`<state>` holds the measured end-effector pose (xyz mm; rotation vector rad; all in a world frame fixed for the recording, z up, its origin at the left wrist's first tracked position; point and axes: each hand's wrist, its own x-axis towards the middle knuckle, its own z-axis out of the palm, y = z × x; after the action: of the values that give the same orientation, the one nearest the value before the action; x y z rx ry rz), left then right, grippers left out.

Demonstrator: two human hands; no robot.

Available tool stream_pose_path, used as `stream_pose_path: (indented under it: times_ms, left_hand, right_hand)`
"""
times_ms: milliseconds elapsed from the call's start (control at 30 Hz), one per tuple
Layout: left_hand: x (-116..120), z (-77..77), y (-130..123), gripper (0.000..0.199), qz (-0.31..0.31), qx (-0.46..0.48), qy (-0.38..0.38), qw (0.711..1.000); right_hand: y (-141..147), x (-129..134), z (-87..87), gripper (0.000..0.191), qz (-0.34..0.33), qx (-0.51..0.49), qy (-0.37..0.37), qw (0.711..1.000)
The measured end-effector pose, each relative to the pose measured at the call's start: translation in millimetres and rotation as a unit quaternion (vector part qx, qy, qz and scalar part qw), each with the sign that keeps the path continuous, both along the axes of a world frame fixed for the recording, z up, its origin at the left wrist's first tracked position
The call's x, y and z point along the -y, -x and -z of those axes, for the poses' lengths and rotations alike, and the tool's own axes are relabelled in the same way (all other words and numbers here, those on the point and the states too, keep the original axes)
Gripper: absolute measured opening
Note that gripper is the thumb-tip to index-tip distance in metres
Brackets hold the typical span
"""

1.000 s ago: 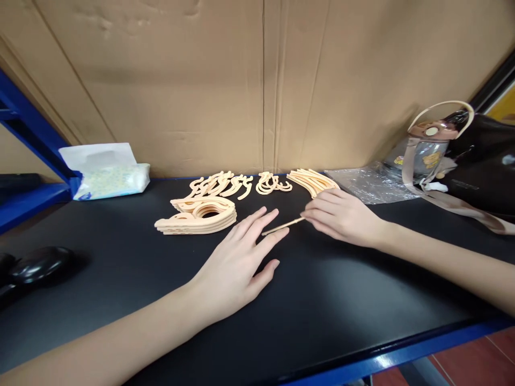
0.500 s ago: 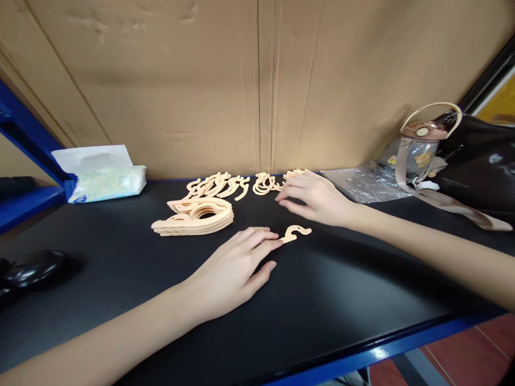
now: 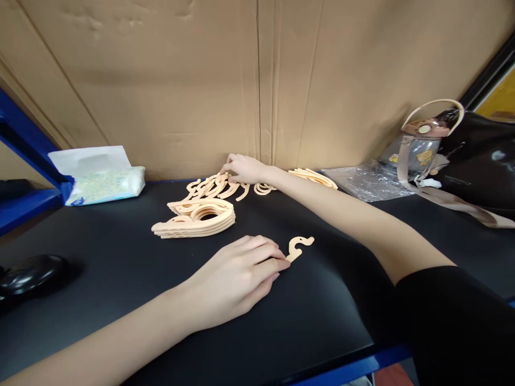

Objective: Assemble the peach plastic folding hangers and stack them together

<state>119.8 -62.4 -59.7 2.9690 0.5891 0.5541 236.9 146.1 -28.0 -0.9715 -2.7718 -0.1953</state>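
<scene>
Head view: left hand (image 3: 241,273), fingers close together, touches one pale, flat, hook-shaped piece (image 3: 295,247) at its right (pinched or pressed, cannot tell). Right hand (image 3: 246,169) has moved leftward to far, pale, curved, plastic-looking pieces (image 3: 209,187), grip unclear; work now likely spans both spots.

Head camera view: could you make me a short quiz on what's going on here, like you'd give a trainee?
1. Which hand's fingers touch the lone hook-shaped piece?
2. True or false: the tissue pack lies farther left in the picture than the handled bottle.
3. The right hand is nearest to: a) the tissue pack; b) the row of curved pieces; c) the handled bottle.

Key: 1. The left hand. 2. True. 3. b.
</scene>
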Motion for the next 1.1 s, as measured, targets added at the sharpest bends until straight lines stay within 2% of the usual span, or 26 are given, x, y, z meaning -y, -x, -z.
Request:
stream_pose_path:
  times_ms: [200,467,600,767,833,967,1100]
  left_hand:
    - [-1,0.1,-2,0.027,0.007,-0.003,0.003,1.0]
    - [0,0.1,-2,0.027,0.01,0.001,0.002,1.0]
    - [0,0.3,-1,0.027,0.011,-0.002,0.002,1.0]
    - [0,0.9,-1,0.025,0.02,0.016,-0.004,1.0]
    - [0,1.4,-2,0.023,0.023,0.022,-0.007,0.999]
    - [-1,1.6,-3,0.017,0.016,0.037,0.002,0.999]
    - [-2,1.4,-4,0.012,-0.01,0.059,-0.004,0.998]
  right_hand:
    - [13,-2,-3.5,0.024,0.008,0.027,-0.008,1.0]
    - [20,3,4.4,0.026,-0.003,0.073,-0.109,0.991]
    - [12,4,-1.5,0.029,0.012,0.07,-0.152,0.986]
    - [-20,8,-15.0,0.027,0.071,0.026,-0.203,0.976]
    - [-39,16,-17.7,0.025,0.075,0.004,-0.206,0.976]
    - [-80,51,-14.0,0.02,0.08,-0.042,-0.164,0.982]
    - [-111,99,1.0,0.01,0.066,-0.043,-0.107,0.991]
